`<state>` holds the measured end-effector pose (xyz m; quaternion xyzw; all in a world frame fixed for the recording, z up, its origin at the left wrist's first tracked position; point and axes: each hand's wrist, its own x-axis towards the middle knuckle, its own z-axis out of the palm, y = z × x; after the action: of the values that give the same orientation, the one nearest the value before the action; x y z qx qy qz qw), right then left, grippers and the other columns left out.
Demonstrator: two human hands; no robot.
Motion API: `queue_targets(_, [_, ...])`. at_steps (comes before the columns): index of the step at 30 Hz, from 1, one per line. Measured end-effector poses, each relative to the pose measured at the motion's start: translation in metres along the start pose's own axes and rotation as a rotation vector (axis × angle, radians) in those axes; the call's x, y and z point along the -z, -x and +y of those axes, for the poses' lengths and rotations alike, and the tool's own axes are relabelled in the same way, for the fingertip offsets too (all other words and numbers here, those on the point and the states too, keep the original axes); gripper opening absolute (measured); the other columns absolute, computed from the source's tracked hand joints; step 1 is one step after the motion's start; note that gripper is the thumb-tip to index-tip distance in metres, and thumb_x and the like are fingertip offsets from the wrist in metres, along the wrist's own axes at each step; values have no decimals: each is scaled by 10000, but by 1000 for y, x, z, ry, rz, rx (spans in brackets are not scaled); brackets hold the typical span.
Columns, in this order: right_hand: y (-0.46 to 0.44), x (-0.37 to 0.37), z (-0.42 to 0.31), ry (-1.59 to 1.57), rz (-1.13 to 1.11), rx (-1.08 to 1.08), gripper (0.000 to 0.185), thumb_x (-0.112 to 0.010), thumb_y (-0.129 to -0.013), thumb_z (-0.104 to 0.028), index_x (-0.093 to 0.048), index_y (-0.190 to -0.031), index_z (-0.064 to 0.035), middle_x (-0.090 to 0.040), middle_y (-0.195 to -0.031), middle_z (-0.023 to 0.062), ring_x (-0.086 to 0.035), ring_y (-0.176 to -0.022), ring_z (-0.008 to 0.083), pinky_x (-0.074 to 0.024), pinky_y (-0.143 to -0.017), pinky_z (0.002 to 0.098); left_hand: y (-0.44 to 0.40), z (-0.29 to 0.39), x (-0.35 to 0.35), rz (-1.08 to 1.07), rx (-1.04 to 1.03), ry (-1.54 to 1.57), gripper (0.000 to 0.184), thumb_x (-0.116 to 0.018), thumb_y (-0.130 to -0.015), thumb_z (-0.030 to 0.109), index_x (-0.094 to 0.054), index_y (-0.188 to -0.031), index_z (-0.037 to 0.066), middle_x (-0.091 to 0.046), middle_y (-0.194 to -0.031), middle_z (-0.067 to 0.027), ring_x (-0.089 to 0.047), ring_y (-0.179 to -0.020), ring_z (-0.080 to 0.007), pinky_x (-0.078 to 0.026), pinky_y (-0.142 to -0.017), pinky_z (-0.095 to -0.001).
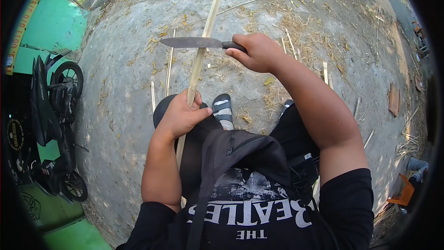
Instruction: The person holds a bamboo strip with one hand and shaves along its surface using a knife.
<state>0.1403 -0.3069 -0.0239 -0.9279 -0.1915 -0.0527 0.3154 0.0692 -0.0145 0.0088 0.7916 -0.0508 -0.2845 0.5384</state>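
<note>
A long pale strip of bamboo or wood (pixel 199 67) runs from beside my lap up and away toward the top of the view. My left hand (pixel 183 115) is wrapped round its lower part, above my knee. In my right hand (pixel 257 52) is the black handle of a knife (pixel 192 42). The knife's long dark blade points left and lies across the strip, above my left hand. Whether the edge has cut into the strip cannot be made out.
Thin strips (pixel 170 65) and shavings (pixel 296 28) lie on the grey concrete ground (pixel 120 125). A black motorcycle (pixel 55 125) stands at the left by a green wall (pixel 60 23). A brown block (pixel 394 99) lies right. An orange chair (pixel 403 191) and part of a person (pixel 417 167) are at lower right.
</note>
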Motion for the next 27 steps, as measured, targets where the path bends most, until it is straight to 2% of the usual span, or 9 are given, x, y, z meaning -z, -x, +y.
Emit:
queue_targets(5, [12,-7,-19,-3,-70,151,459,-609,-1007,-548,-644,-969,-91,-677,-741,180,-689,-767,433,-529,-675,539,1,4,-1,6,19,-19,355,-856,-836,91,-534,-985,108,-468,-722,93,-428,-626,-16,-333,-555,-209])
queue_targets(11, [1,5,0,3,-53,-37,464,-604,-1010,-544,-639,-930,-89,-679,-742,186,-687,-751,433,-534,-675,533,-1,-3,2,-43,-22,13,355,-850,-846,75,-529,-994,102,-454,-715,97,-419,-622,-11,-336,-551,-214])
queue_targets(12, [4,-3,-3,-31,12,13,462,-610,-1010,-538,-639,-916,-87,-676,-736,189,-686,-747,433,-532,-673,536,0,-1,1,-35,-8,9,351,-845,-849,69,-528,-996,100,-448,-715,99,-414,-627,-10,-336,-557,-213])
queue_targets(14, [11,-3,-19,-6,-48,97,456,-618,-1006,-536,-644,-924,-88,-674,-731,187,-685,-743,432,-529,-669,534,1,3,0,-17,14,2,345,-837,-856,57,-525,-999,97,-436,-715,103,-404,-636,-8,-335,-571,-212])
queue_targets(16, [12,-6,-19,-29,-30,163,447,-632,-999,-534,-656,-939,-92,-668,-712,182,-685,-734,431,-528,-664,533,-3,-1,1,-55,-56,5,347,-840,-855,62,-526,-998,98,-444,-716,100,-414,-632,-10,-337,-566,-212])
queue_targets(19, [0,1,-1,-26,4,-23,450,-635,-997,-533,-659,-944,-87,-665,-703,179,-683,-724,431,-528,-656,530,-1,-6,3,-79,-67,17,350,-844,-853,71,-526,-996,100,-448,-717,98,-419,-632,-12,-338,-564,-210])
queue_targets(23, [4,-3,-3,-48,41,50,461,-664,-980,-525,-654,-908,-70,-665,-700,171,-679,-708,427,-523,-631,516,2,5,1,-24,35,24,358,-851,-851,76,-525,-997,102,-451,-728,98,-417,-647,-13,-343,-579,-208])
queue_targets(24, [8,-1,-10,-5,14,145,454,-675,-972,-523,-655,-899,-76,-666,-701,170,-681,-713,430,-530,-637,515,1,4,1,-37,19,18,360,-851,-850,76,-525,-999,103,-452,-730,98,-417,-648,-12,-343,-580,-208])
queue_targets(27, [14,-5,-23,-64,-66,176,463,-666,-971,-542,-660,-922,-82,-669,-708,176,-683,-731,434,-530,-648,528,0,-5,2,-58,-26,1,365,-854,-847,76,-525,-1003,106,-458,-733,99,-423,-647,-11,-343,-577,-207])
